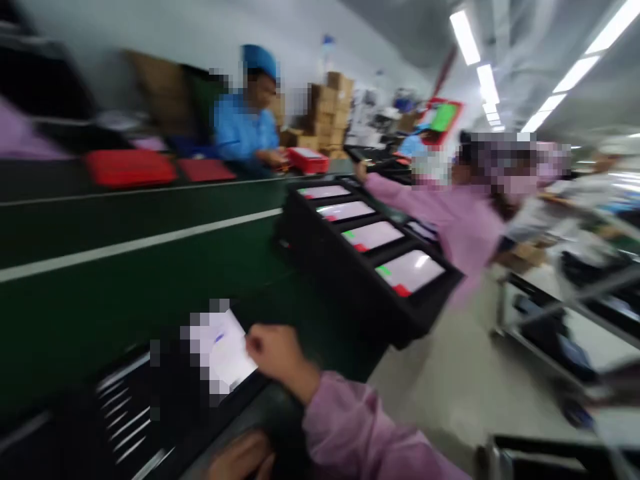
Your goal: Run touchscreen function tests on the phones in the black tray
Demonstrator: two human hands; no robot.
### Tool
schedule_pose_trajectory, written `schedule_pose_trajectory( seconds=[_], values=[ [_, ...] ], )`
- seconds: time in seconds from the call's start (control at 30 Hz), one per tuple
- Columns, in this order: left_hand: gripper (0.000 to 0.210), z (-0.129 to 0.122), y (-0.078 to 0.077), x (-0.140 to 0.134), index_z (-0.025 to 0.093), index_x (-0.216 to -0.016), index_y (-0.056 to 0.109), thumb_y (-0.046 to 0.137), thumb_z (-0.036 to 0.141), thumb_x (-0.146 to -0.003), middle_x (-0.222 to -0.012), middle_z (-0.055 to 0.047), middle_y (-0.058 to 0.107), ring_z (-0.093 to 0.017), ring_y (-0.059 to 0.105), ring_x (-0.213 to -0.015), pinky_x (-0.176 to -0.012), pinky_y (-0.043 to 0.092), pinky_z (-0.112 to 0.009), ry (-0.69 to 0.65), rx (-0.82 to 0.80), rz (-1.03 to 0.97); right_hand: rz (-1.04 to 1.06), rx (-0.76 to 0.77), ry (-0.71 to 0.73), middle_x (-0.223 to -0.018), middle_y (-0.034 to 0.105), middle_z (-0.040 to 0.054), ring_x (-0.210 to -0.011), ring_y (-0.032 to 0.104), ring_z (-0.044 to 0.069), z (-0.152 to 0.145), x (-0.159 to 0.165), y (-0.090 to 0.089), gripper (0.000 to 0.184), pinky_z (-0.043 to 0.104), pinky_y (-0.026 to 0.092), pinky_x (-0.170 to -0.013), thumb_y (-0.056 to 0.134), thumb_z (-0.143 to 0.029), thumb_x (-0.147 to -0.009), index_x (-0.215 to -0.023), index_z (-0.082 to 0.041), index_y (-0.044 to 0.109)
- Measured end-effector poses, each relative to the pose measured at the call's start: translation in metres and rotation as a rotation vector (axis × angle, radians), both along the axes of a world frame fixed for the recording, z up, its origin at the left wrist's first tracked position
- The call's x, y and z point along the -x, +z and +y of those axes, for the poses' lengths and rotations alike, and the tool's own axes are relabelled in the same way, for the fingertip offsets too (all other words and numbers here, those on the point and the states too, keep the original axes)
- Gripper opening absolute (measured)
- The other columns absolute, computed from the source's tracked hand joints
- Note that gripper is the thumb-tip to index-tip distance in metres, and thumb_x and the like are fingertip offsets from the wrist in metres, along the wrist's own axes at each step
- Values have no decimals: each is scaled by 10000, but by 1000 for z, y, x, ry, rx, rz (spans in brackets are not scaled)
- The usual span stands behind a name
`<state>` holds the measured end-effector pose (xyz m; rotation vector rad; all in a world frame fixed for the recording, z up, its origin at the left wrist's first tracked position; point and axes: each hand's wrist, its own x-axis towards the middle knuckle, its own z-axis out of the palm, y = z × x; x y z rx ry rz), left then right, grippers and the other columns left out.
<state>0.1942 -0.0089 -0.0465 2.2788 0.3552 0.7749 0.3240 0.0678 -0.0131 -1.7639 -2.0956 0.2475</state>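
The whole view is smeared by motion. My right hand (277,352), in a pink sleeve, is curled on the right edge of a tablet (225,357) whose screen glows white. The tablet lies on a black slotted tray (125,413) at the near edge of the green conveyor belt (125,280). My left hand (241,459) shows only in part at the bottom edge, below the tablet, next to the tray's dark rim. What its fingers hold is hidden.
A black rack (350,280) with several lit tablets stands on the belt to the right. Behind it a co-worker in pink (465,223) reaches left. A person in blue (245,130) sits across the belt by red trays (129,167). Cardboard boxes (330,107) are stacked behind; a metal trolley (550,327) stands right.
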Motion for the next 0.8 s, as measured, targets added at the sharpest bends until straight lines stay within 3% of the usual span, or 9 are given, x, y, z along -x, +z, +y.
schedule_pose_trajectory(
  seconds=[0.1,0.2,0.3,0.43,0.6,0.8],
  values=[
    [398,-11,-12,28,185,-701,507,372,248,-1070,-635,-1,541,-120,517,-565,-533,390,-232,187,49,-2,106,-89,49,-703,621,-33,-602,562,111,6,-3,-13,231,228,429,-580,644,-208,-1003,-783,-164,590],
    [317,-12,-14,36,187,-689,469,431,193,-1004,-624,3,539,-119,509,-582,-552,360,-243,277,87,-8,199,-199,137,-684,579,-37,-583,538,110,11,-6,-17,250,235,424,-573,563,-202,-1031,-783,-171,569],
    [259,-10,-12,36,186,-694,461,522,144,-942,-638,13,544,-118,500,-601,-558,348,-252,297,130,-25,241,-292,247,-758,626,12,-663,601,128,16,-8,-6,259,248,462,-584,490,-209,-1049,-832,-181,629],
    [239,-10,-9,39,183,-702,471,581,108,-900,-671,20,565,-115,493,-607,-566,356,-257,282,190,-41,233,-386,396,-989,710,78,-921,666,183,25,-15,6,289,289,561,-703,513,-199,-1038,-868,-206,747],
    [244,-9,-8,41,180,-708,497,602,104,-915,-719,13,605,-120,530,-637,-598,396,-249,279,246,-18,226,-430,510,-1128,708,102,-1096,635,234,30,-26,5,302,406,605,-879,543,-162,-997,-817,-211,780],
    [235,-6,-8,36,173,-704,534,624,130,-917,-716,1,612,-126,540,-635,-584,391,-264,317,268,-20,223,-387,546,-1158,717,94,-1145,647,262,27,-27,3,259,443,625,-864,571,-144,-973,-837,-218,779]
  ],
)
